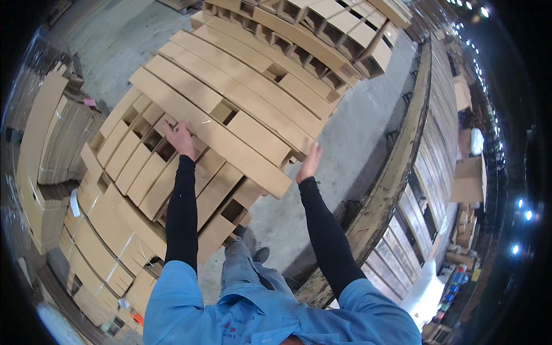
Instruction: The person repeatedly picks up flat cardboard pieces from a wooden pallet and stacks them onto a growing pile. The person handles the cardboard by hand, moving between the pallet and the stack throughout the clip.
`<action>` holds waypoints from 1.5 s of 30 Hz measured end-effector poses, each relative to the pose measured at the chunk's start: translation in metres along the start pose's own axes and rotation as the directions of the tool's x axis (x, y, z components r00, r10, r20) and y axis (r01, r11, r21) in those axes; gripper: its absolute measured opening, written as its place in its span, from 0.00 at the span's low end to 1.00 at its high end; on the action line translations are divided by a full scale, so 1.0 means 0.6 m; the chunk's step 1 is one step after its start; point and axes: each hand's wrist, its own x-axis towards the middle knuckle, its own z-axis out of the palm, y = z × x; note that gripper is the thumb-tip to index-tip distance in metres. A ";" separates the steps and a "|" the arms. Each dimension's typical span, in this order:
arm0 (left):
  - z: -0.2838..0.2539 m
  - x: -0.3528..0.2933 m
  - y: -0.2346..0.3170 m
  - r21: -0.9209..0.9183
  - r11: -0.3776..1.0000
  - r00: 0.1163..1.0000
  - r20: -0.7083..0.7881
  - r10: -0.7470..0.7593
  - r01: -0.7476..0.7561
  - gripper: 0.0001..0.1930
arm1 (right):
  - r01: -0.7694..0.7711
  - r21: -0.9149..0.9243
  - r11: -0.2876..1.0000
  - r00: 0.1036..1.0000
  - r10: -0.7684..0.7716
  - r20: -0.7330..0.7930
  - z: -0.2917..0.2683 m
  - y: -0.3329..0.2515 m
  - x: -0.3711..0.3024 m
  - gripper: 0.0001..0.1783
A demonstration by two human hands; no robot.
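Long, narrow cardboard beams (213, 132) lie side by side and overlap on a broad stack in front of me. My left hand (180, 140) is over the stack, its fingers apart beside the near edge of a long beam. Gaps between slotted cardboard pieces (146, 178) show below and left of that hand. At the stack's right side, my right hand (310, 162) is raised with fingers stretched out, close to the beam ends. Whether its palm touches the cardboard I cannot tell. Neither hand grips anything.
Another cardboard stack (328, 34) stands beyond. Bundled flat cardboard (63, 138) is at the left, with strapped cardboard (109, 230) nearer me. A long slatted wooden platform (402, 230) runs along the right. Grey concrete floor (351, 138) lies between it and the beams.
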 end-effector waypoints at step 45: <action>-0.688 -1.405 0.118 -0.634 0.773 -0.985 0.132 0.107 -0.001 0.35 | 0.097 0.551 0.829 -0.544 0.508 -0.668 -0.946 0.499 -1.588 0.39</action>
